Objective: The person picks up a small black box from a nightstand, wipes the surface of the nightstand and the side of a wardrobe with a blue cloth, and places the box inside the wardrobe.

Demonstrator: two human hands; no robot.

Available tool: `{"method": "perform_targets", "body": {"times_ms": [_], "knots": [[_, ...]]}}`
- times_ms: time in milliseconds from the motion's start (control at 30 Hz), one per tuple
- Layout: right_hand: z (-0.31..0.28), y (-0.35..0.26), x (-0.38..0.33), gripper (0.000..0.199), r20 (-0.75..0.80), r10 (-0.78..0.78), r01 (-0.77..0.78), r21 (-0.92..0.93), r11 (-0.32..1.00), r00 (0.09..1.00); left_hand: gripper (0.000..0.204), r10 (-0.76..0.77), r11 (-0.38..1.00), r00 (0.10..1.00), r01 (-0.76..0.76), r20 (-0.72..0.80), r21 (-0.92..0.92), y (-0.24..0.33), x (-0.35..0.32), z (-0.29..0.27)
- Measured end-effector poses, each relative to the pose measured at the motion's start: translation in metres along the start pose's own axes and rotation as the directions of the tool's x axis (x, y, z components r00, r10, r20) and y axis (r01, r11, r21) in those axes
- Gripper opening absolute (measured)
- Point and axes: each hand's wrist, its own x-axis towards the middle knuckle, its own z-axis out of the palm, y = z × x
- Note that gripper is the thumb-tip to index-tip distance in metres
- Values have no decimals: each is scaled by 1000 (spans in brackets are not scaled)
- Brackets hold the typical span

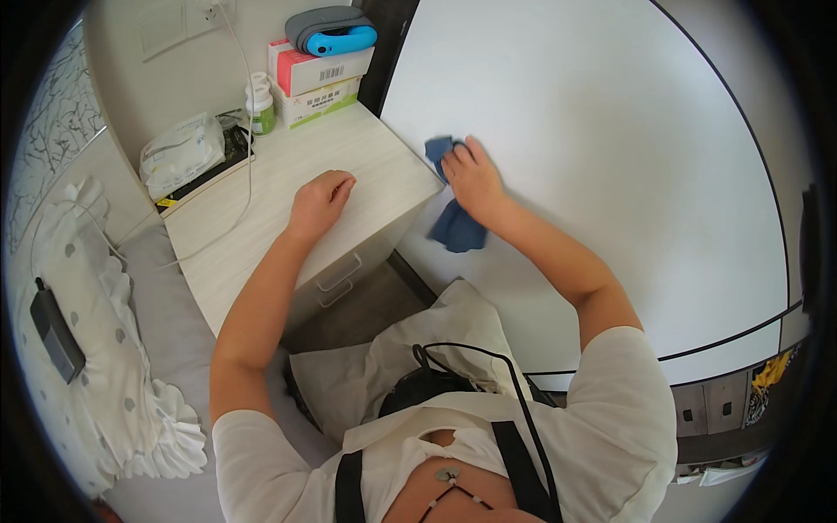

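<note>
My right hand (476, 180) grips a blue cloth (459, 228) against the large white panel (602, 174) on the right. Part of the cloth hangs below the hand, and another bit shows past the fingertips. My left hand (322, 203) is closed over the pale wood-grain top of a small cabinet (384, 166), near its front edge. Its fingers are curled in, and I see nothing in them.
At the cabinet's back stand two stacked boxes (318, 74) topped by a grey-and-blue item (331, 32), white bottles (260, 105) and a white soft pack (183, 155). A white cable (250, 166) crosses the top. Left, a dark device (57, 331) lies on a ruffled pillow (113, 349).
</note>
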Motion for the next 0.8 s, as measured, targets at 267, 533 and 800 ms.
{"method": "perform_targets", "body": {"times_ms": [267,533,800], "knots": [[0,-3,7,27,44,34,-36,53,998,998,11,48,999,999,-48,1,-7,4,-1,2],[12,-24,-27,25,73,-81,72,118,990,994,10,110,993,993,-109,-37,36,2,-4,-1],[-1,-7,4,24,2,15,-15,-23,1000,1000,11,107,993,994,-106,-22,46,2,1,0]]}}
